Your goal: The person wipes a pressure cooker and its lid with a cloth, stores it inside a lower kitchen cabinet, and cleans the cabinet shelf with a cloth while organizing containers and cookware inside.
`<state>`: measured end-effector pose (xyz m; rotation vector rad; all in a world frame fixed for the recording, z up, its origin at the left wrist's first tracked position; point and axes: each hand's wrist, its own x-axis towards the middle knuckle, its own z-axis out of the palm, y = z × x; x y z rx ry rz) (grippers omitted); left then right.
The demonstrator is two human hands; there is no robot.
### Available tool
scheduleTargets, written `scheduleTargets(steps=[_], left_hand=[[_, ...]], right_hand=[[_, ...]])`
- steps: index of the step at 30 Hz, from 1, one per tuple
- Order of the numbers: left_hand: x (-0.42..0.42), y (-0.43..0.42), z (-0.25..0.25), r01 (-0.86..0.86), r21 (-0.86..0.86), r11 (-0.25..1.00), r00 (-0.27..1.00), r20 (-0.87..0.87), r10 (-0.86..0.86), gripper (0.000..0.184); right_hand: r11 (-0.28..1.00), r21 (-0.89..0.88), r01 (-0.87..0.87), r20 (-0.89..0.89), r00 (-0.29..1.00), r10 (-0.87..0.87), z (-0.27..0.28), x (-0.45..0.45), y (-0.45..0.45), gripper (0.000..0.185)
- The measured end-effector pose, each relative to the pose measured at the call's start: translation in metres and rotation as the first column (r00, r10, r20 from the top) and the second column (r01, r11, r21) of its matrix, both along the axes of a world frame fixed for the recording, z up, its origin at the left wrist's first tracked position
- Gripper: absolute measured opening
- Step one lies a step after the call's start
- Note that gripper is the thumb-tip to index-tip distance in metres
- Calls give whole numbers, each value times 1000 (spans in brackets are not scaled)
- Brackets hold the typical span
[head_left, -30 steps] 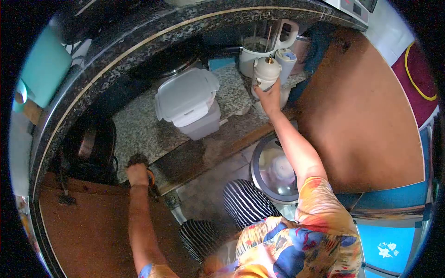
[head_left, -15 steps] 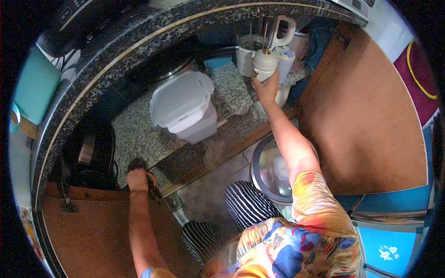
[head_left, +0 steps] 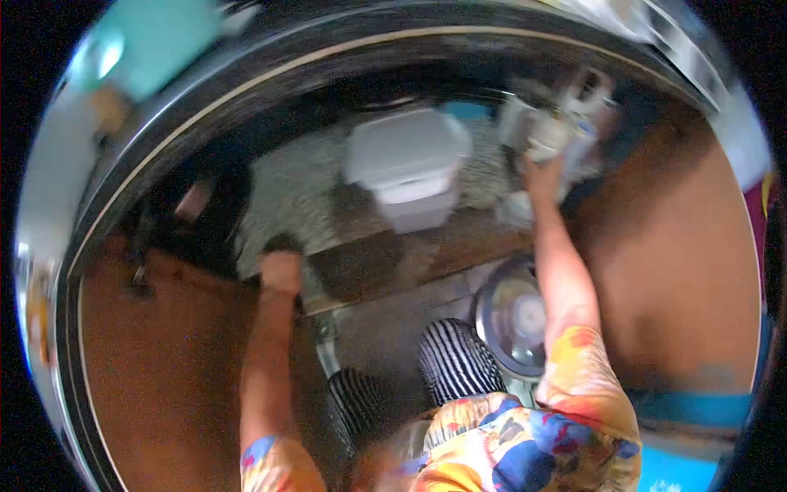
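My right hand [head_left: 543, 176] is closed on a cream-white rounded container [head_left: 549, 135] at the back right of the low granite shelf. A blender with a white handle [head_left: 589, 88] and a pale cup [head_left: 582, 138] stand close around it. My left hand [head_left: 281, 271] is closed at the shelf's front left edge, around something dark with bristles [head_left: 283, 243], blurred and mostly hidden by the fist. Between my hands, a translucent plastic box [head_left: 416, 211] with a loose-looking grey-white lid [head_left: 408, 152] on top stands on the granite shelf [head_left: 299, 193].
Brown cabinet doors stand open at left [head_left: 164, 361] and right [head_left: 680, 271]. A round glass lid [head_left: 515, 316] with a dark rim is on the floor by my knees. The dark countertop edge [head_left: 361, 51] curves above the shelf. Dark cookware [head_left: 197, 205] sits at back left.
The view has swung, so everything sits further right and is blurred. My right hand still holds the cream-white container, and my left hand remains at the shelf's front left edge.
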<state>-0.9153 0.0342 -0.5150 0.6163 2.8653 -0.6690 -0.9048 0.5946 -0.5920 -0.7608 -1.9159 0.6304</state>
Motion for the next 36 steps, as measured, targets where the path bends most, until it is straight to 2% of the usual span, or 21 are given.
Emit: scheduleTargets(steps=[1,2,4,5,6,7,8,9,10,11,12,14,15,17,21,24,26,29,32,34,36], left_hand=[[-10,-7,-21,-63,20,998,996,-65,64,12],[-18,-11,-29,-67,53,996,993,-95,72,19],[-6,-2,-1,-80,40,996,997,23,79,18],[-5,-1,-3,-101,52,994,995,-12,101,18],[-6,-1,-10,-116,64,991,992,-48,119,19],[-13,-4,-28,-100,63,993,994,-41,103,18],[-19,-10,-37,-90,62,994,995,-42,92,18],[-17,-8,-30,-122,56,991,991,-43,125,19],[-14,-3,-25,-154,50,987,987,-45,156,19],[-16,-2,-32,-166,68,984,985,-44,169,19],[-18,-2,-38,-174,87,981,983,-43,179,21],[-12,5,-22,-194,91,977,981,4,194,23],[-10,4,-15,-189,58,980,982,19,188,23],[-11,4,-12,-158,-1,987,985,75,158,24],[-13,7,-20,-201,96,975,979,42,198,25],[-12,6,-14,-231,136,963,973,64,224,25],[-6,7,-3,-231,132,964,973,54,226,25],[-20,4,-29,-230,137,963,973,57,224,26],[-22,3,-39,-251,141,958,968,59,245,26],[-22,1,-44,-279,238,930,960,67,271,26],[-26,-3,-51,-237,265,935,971,45,233,26]], right_hand=[[994,-57,-88,64,994,92,17,7,-1,87],[994,-45,-98,80,992,101,28,15,-11,93],[995,103,3,88,996,-12,10,17,-4,102],[981,-110,-159,44,985,165,34,32,-24,104],[971,-171,-167,-14,986,167,33,40,-35,94],[987,17,-162,-152,975,163,-16,28,-11,81],[958,-83,-276,-193,947,256,-5,40,-33,73],[976,-79,-203,-164,968,188,0,54,-62,70],[890,-319,-326,-255,934,251,26,72,-106,65],[863,-276,-423,-333,885,327,13,80,-124,60],[810,-340,-477,-280,874,397,23,99,-153,60],[748,-312,-586,-275,809,519,9,120,-199,52],[657,-364,-660,-283,751,597,39,139,-235,52],[553,-217,-804,-268,594,758,64,155,-273,49],[418,90,-904,-59,414,908,129,161,-304,39],[378,93,-921,-226,350,909,171,163,-327,35],[324,236,-916,-176,287,942,194,163,-332,34],[223,354,-908,-185,166,969,245,170,-344,29],[215,516,-829,-161,152,975,286,175,-344,27],[205,600,-773,-124,164,979,306,181,-339,27],[170,652,-739,-74,161,984,323,190,-334,29]])
